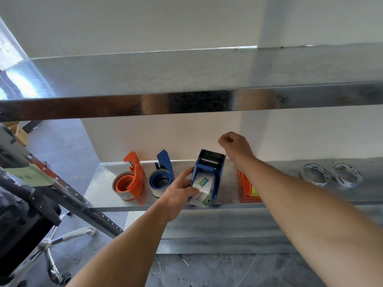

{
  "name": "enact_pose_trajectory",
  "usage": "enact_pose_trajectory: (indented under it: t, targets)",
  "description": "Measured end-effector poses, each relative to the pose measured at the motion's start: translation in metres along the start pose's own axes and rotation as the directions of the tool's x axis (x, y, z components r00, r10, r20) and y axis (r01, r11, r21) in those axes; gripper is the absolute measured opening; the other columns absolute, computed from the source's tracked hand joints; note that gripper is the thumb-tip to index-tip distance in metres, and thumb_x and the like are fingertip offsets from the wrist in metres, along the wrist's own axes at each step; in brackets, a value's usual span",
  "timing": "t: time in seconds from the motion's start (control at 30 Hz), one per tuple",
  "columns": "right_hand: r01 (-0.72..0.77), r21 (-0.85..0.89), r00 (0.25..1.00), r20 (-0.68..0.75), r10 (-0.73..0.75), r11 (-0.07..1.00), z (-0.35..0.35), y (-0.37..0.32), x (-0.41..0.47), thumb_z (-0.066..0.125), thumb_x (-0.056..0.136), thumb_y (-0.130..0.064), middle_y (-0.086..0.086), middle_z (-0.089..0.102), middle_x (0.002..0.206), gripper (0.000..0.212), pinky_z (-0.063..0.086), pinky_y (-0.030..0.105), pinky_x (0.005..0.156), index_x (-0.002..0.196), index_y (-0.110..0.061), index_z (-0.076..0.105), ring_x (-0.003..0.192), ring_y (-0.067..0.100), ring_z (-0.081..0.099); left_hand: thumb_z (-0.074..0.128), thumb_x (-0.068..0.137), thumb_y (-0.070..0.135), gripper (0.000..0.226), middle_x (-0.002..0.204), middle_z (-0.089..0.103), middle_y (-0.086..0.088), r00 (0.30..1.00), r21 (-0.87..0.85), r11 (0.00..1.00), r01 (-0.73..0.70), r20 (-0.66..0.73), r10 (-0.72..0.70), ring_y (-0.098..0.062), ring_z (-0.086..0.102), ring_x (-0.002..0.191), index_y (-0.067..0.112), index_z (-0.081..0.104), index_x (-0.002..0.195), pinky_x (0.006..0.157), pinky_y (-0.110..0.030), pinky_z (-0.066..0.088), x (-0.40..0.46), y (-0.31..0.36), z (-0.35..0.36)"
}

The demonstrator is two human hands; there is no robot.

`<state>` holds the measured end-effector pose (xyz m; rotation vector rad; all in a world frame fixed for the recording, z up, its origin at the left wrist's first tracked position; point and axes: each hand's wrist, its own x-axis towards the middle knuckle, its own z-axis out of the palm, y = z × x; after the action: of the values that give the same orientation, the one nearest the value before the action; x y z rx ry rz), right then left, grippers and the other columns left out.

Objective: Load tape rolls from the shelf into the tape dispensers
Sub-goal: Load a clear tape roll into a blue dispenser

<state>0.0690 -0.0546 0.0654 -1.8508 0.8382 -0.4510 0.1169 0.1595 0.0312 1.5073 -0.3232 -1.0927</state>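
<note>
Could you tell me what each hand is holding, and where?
Left hand grips the tape roll at its side, in the blue dispenser. Right hand, fingers curled, holds nothing visible.

Left arm: bare forearm, extended forward and up from the lower left. Left hand (179, 188): palm turned right, thumb uppermost, fingers curled in a grip at its right side.

Right arm: bare forearm, extended from the lower right, reaching farther forward than the left. Right hand (233, 146): raised above the wrist, back of hand toward the camera, fingers curled under in a loose fist; nothing visible in its grasp.
</note>
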Motion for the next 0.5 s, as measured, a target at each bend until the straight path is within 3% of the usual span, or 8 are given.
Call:
enact_pose_trajectory:
  t: [0.17, 0.23, 0.3, 0.43, 0.5]
  targets:
    - [-0.031, -0.016, 0.988, 0.152, 0.034, 0.999, 0.002, 0.002, -0.008, 0.053, 0.092, -0.035, 0.004, 0.068, 0.088, 0.025, 0.049, 0.040, 0.080, 0.091, -0.016, 0.069, 0.087, 0.022, 0.061, 0.055, 0.091, -0.011, 0.068, 0.111, 0.067, -0.013, 0.999, -0.063, 0.998, -0.025, -0.044, 0.022, -0.030, 0.066, 0.105, 0.033, 0.042, 0.140, 0.083, -0.041, 0.055, 0.003, 0.004, 0.005]
    - [-0.051, -0.002, 0.986, 0.161, 0.050, 0.999, 0.004, 0.004, -0.011, 0.049, 0.093, -0.041, 0.014, 0.068, 0.097, 0.035, 0.050, 0.046, 0.087, 0.094, -0.010, 0.068, 0.094, 0.029, 0.062, 0.056, 0.092, -0.009, 0.066, 0.109, 0.070, -0.011, 0.998, -0.067, 0.997, -0.029, -0.059, 0.025, -0.028, 0.067, 0.104, 0.034, 0.043, 0.139, 0.082, -0.040, 0.055, 0.004, 0.006, 0.007]
    - [-0.073, 0.026, 0.984, 0.167, 0.068, 0.997, 0.005, 0.004, -0.013, 0.046, 0.094, -0.043, 0.018, 0.066, 0.105, 0.038, 0.051, 0.044, 0.085, 0.101, -0.012, 0.067, 0.092, 0.029, 0.061, 0.058, 0.093, -0.006, 0.064, 0.107, 0.072, -0.008, 0.997, -0.057, 0.998, -0.032, -0.073, 0.028, -0.027, 0.068, 0.103, 0.036, 0.044, 0.139, 0.083, -0.040, 0.055, 0.005, 0.006, 0.008]
    - [-0.122, 0.023, 0.977, 0.180, 0.116, 0.992, 0.009, 0.007, -0.017, 0.042, 0.098, -0.045, -0.001, 0.055, 0.129, 0.037, 0.052, 0.043, 0.092, 0.130, -0.031, 0.055, 0.108, 0.023, 0.053, 0.058, 0.094, -0.004, 0.061, 0.103, 0.073, -0.005, 0.994, -0.061, 0.998, -0.034, -0.107, 0.028, -0.024, 0.069, 0.098, 0.035, 0.044, 0.138, 0.084, -0.041, 0.056, 0.004, 0.008, 0.014]
    - [-0.150, 0.014, 0.969, 0.201, 0.144, 0.989, 0.011, 0.008, -0.019, 0.041, 0.099, -0.046, -0.005, 0.048, 0.132, 0.041, 0.052, 0.040, 0.088, 0.137, -0.033, 0.048, 0.108, 0.019, 0.049, 0.058, 0.094, -0.003, 0.060, 0.101, 0.074, -0.003, 0.992, -0.067, 0.997, -0.032, -0.125, 0.023, -0.023, 0.069, 0.097, 0.035, 0.045, 0.139, 0.083, -0.042, 0.056, 0.005, 0.007, 0.016]
